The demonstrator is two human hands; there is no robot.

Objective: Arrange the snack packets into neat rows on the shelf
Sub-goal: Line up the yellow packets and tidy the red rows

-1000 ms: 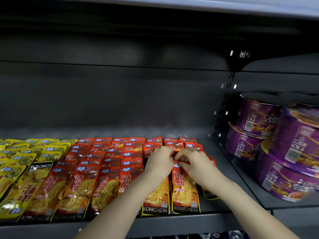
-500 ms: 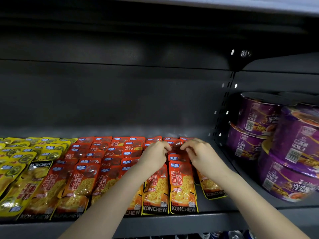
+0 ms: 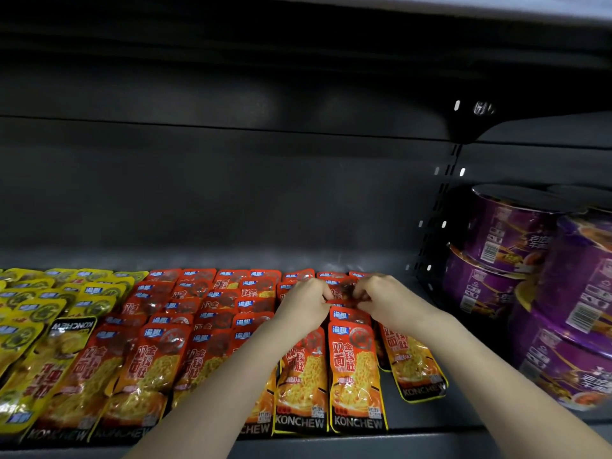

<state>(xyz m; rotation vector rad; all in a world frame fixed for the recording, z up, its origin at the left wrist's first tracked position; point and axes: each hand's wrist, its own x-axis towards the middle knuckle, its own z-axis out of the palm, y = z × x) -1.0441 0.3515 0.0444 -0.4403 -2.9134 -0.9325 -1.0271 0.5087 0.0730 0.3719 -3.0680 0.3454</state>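
Observation:
Orange-red snack packets (image 3: 356,376) lie in overlapping rows on the dark shelf (image 3: 414,415). Yellow packets (image 3: 36,313) fill the rows at the left. My left hand (image 3: 303,304) and my right hand (image 3: 384,298) reach to the back of the right-hand rows, fingers curled, both pinching an orange-red packet (image 3: 344,289) between them near the rear of the shelf. One packet (image 3: 414,369) at the far right lies slightly skewed, its bottom edge angled outward. My forearms hide parts of the front packets.
Stacked purple instant-noodle bowls (image 3: 516,240) stand in the neighbouring bay on the right, past a slotted upright (image 3: 440,207). The shelf's back wall (image 3: 231,193) is dark, and another shelf board hangs overhead.
Both hands have moved from the middle of the right-hand rows toward the back of the shelf. The front packets of those rows have shifted and now lie straighter.

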